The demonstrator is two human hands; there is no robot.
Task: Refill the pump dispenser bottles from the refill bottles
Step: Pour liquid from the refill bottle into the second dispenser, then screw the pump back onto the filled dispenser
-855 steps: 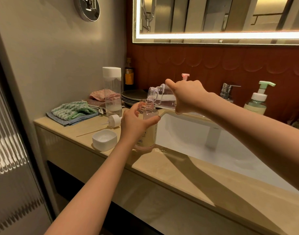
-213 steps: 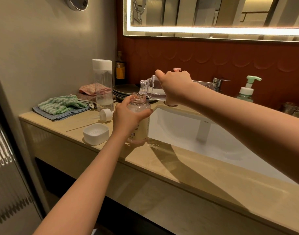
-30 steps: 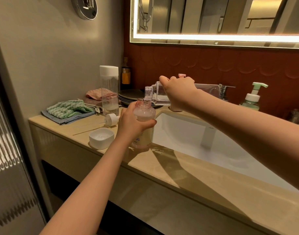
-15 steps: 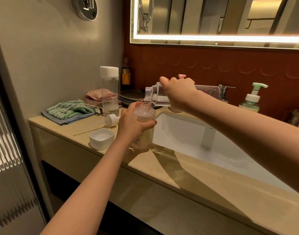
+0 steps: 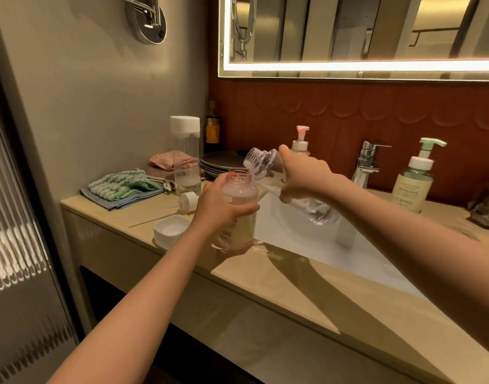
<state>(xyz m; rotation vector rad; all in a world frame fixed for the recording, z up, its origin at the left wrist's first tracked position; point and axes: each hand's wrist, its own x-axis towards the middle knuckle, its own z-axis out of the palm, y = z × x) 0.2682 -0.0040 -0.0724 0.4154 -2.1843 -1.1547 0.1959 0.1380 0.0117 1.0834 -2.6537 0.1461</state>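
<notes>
Gripping the heavy-looking pump bottle (image 5: 239,193) by its middle was the left hand (image 5: 220,207); the right hand (image 5: 304,176) gripped the light-looking refill bottle (image 5: 260,162).

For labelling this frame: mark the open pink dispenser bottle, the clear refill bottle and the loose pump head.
pink dispenser bottle (image 5: 240,191): head view, on its shoulder.
clear refill bottle (image 5: 254,158): head view, on its threaded neck.
loose pump head (image 5: 190,200): head view, on its white collar.
</notes>
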